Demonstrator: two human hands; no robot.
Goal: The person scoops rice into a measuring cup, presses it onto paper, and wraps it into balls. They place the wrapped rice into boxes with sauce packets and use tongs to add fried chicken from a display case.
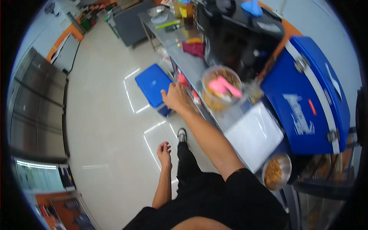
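Observation:
My right hand (176, 96) is stretched forward, back up, just left of the metal counter's edge. Its thumb stands apart from the fingers, which point away and down, and nothing shows in it. Past it, a blue box with a lid (154, 85) stands low by the counter; the hand overlaps its right side in this view. My left hand (164, 154) hangs over the floor near my leg, fingers loosely bent and apart, holding nothing. Nearest my right hand on the counter is a clear tub (217, 104) of food with a pink scoop (226, 86) on top.
The metal counter (191, 68) carries a white plastic-wrapped sheet or packet (255, 136), a steel bowl of brown food (274, 174), a maroon cloth (194, 49) and a large blue cooler (303, 99). Steel cabinets (36, 107) line the left. Shiny tiled floor (99, 126) lies between.

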